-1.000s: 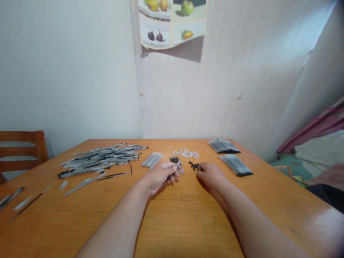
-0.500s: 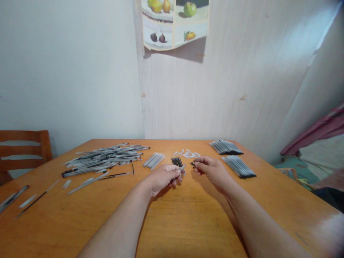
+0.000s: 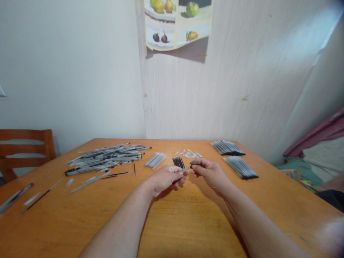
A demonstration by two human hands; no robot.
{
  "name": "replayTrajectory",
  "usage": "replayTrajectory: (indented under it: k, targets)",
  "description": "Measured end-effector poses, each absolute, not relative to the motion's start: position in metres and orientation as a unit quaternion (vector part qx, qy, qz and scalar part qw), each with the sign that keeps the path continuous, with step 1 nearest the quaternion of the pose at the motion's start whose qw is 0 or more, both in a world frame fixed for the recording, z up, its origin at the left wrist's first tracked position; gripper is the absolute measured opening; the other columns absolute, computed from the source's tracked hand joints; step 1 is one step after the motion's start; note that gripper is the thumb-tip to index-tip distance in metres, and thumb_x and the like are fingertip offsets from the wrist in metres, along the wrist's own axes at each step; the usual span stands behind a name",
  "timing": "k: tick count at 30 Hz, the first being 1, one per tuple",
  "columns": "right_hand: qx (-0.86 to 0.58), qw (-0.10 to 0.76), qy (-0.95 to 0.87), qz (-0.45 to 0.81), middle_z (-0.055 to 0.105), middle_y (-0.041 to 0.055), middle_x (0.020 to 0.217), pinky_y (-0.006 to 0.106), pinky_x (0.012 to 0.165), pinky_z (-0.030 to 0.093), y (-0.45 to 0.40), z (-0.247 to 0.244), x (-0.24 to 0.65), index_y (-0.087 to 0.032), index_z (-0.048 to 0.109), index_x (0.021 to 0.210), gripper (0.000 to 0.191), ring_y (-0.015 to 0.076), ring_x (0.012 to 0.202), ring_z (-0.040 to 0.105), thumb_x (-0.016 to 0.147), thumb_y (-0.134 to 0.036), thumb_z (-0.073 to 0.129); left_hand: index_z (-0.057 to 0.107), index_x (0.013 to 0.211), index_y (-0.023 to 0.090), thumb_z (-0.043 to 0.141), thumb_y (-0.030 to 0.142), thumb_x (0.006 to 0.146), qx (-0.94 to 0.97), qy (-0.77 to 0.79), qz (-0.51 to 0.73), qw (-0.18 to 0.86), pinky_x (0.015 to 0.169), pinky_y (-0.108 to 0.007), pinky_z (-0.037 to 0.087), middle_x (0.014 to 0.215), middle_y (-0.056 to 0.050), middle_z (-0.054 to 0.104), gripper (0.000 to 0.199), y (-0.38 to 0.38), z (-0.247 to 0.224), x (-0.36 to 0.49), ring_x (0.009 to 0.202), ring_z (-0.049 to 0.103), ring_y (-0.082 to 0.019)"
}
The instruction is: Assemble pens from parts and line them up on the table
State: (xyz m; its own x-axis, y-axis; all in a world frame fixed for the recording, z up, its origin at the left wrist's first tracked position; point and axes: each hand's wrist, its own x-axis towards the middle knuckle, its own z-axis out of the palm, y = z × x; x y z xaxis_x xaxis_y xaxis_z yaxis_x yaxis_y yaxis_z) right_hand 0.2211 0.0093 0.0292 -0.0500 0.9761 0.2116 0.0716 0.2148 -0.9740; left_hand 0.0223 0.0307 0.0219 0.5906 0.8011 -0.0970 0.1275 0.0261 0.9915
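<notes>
Above the middle of the table, my left hand [image 3: 167, 179] is closed around a translucent pen barrel [image 3: 186, 169], whose end sticks out past the thumb toward the right. Facing it, my right hand [image 3: 211, 173] pinches a small black pen plug [image 3: 191, 166] between thumb and fingertips. Only a narrow gap separates the plug from the barrel's end. Just behind my hands lies a row of dark refills [image 3: 177, 162], partly covered by my left fingers. Small white pen caps [image 3: 191, 154] are scattered behind them. To the left of the refills rest several bare barrels [image 3: 155, 161] side by side.
A large heap of pens [image 3: 107, 157] covers the table's left back. Two neat groups of pens with black ends, a far stack [image 3: 228, 147] and a nearer stack [image 3: 240, 167], lie at right. Loose refills [image 3: 40, 198] and parts lie at left. A wooden chair [image 3: 25, 148] stands beyond.
My hands have come closer together, bringing the black plug near the barrel's end. The whole view has shifted slightly.
</notes>
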Motion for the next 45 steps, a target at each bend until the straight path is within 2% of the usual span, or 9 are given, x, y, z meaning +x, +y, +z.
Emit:
replayTrajectory:
  k: [16, 45]
  targets:
    - [-0.46, 0.507, -0.611, 0.397, 0.064, 0.0005, 0.071, 0.03, 0.064, 0.042, 0.01, 0.026, 0.22, -0.019, 0.066, 0.085, 0.017, 0.0147, 0.063, 0.055, 0.074, -0.032, 0.064, 0.064, 0.107, 0.012, 0.056, 0.038, 0.086, 0.664, 0.361, 0.255, 0.604, 0.057, -0.024, 0.038, 0.077, -0.005, 0.064, 0.034, 0.031, 0.02, 0.023, 0.059, 0.05, -0.009]
    - [-0.47, 0.482, -0.643, 0.365, 0.063, -0.0005, 0.069, 0.028, 0.062, 0.043, 0.013, 0.019, 0.222, -0.018, 0.068, 0.086, 0.017, 0.014, 0.061, 0.055, 0.076, -0.029, 0.06, 0.065, 0.108, 0.013, 0.058, 0.045, 0.085, 0.673, 0.361, 0.243, 0.598, 0.057, -0.024, 0.036, 0.079, -0.005, 0.064, 0.04, 0.036, 0.012, 0.023, 0.058, 0.047, -0.008]
